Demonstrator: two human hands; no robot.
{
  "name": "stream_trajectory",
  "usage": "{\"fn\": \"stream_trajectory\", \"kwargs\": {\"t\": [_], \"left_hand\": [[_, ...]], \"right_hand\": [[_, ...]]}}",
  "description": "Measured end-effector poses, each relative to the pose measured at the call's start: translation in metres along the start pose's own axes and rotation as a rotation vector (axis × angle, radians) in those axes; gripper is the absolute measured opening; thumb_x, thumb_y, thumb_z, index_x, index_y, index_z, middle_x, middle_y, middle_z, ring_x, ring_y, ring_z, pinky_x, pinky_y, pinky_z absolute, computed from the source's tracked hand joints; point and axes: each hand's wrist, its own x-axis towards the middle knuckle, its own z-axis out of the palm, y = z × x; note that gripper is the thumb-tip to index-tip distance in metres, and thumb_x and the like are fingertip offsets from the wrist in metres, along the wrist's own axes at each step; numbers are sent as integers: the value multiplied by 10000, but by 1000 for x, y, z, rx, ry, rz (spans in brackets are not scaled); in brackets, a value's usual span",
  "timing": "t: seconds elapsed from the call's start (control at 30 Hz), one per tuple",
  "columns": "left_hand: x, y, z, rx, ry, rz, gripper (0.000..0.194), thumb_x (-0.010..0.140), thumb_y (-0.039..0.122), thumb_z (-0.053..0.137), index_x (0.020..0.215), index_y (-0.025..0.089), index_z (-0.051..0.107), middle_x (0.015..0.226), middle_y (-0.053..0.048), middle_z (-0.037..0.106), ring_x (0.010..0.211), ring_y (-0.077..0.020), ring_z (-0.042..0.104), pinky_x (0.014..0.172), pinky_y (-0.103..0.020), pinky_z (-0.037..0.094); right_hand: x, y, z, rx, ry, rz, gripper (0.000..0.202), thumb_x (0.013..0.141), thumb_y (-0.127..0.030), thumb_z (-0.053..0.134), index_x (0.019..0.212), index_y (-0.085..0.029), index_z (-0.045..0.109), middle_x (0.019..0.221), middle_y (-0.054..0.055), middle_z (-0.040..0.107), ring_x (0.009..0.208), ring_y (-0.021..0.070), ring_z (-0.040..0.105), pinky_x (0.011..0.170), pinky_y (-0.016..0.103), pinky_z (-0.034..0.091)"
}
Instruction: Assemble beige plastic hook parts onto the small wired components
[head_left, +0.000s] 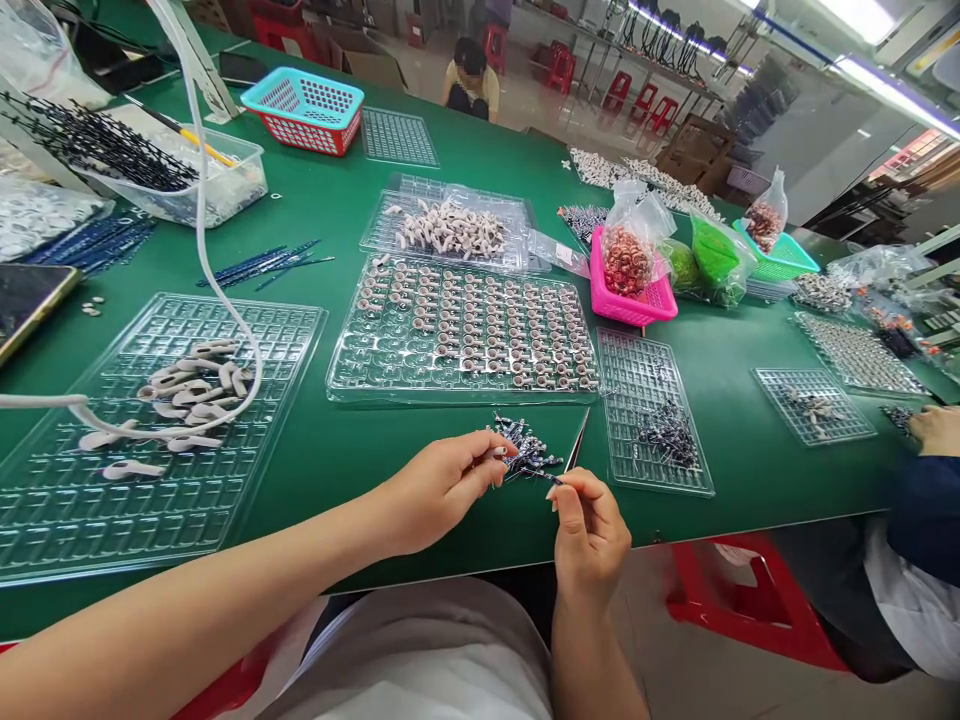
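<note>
My left hand (433, 488) pinches a small white earbud shell (499, 453) between thumb and fingertips. My right hand (591, 535) is closed around a pair of metal tweezers (577, 440), whose tips point away from me. At its fingertips is also a thin dark-blue strip (552, 479), probably a small circuit board. Just beyond both hands lies a pile of similar blue strips (529, 445) on the green table. Behind that pile, a clear plastic tray (375, 350) carries rows of white shells with round brownish openings; some pockets at its left are unfilled.
To the left, a clear tray (142, 530) bears loose white shells under a white cable (202, 220). On the right are a tray (622, 390) with dark strips and a pink basket (637, 310) of bagged reddish parts. A co-worker's hand (937, 430) shows at far right.
</note>
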Motion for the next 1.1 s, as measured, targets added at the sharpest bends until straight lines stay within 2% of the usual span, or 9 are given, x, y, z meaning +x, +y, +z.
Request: {"fn": "stream_trajectory", "kwargs": {"t": [0.13, 0.3, 0.57, 0.77, 0.93, 1.1], "left_hand": [[0, -3, 5, 131, 57, 59, 277, 948, 295, 466, 1117, 166, 644, 847, -23, 650, 735, -157, 573, 694, -270, 462], [0, -8, 8, 203, 84, 113, 281, 938, 267, 475, 1131, 166, 654, 910, -42, 693, 763, -164, 613, 722, -275, 479], [-1, -9, 9, 210, 80, 139, 274, 945, 266, 478, 1136, 177, 652, 895, -39, 722, 788, -175, 645, 751, -281, 504], [0, -9, 10, 230, 72, 139, 282, 940, 255, 475, 1145, 168, 647, 986, -68, 731, 853, -185, 671, 798, -295, 520], [-1, -11, 12, 226, 55, 125, 295, 950, 252, 460, 1217, 182, 565, 994, -68, 741, 862, -192, 695, 798, -311, 528], [-2, -8, 10, 231, 40, 118, 122, 967, 258, 447, 1044, 213, 531, 913, -39, 744, 840, -189, 705, 735, -283, 520]], "right_hand": [[-1, -1, 0, -45, -24, -13, 52, 911, -234, 629, 940, -219, 670, 790, -10, 618, 677, 109, 565, 598, 222, 451], [-2, -3, -1, -96, -43, -10, 55, 915, -232, 628, 945, -221, 674, 796, -12, 632, 675, 105, 564, 599, 215, 456], [-2, -5, -1, -122, -81, -29, 86, 925, -201, 613, 976, -242, 670, 815, -23, 645, 681, 99, 572, 609, 208, 456], [-1, -5, -1, -157, -106, -54, 77, 923, -199, 609, 957, -230, 671, 812, -15, 646, 677, 107, 584, 608, 219, 467], [1, -7, -2, -235, -157, -84, 71, 918, -201, 612, 943, -223, 675, 833, -1, 661, 693, 119, 612, 619, 229, 485], [3, -10, -1, -274, -207, -117, 79, 924, -197, 596, 945, -228, 666, 838, 3, 669, 724, 133, 633, 656, 245, 504]]}}
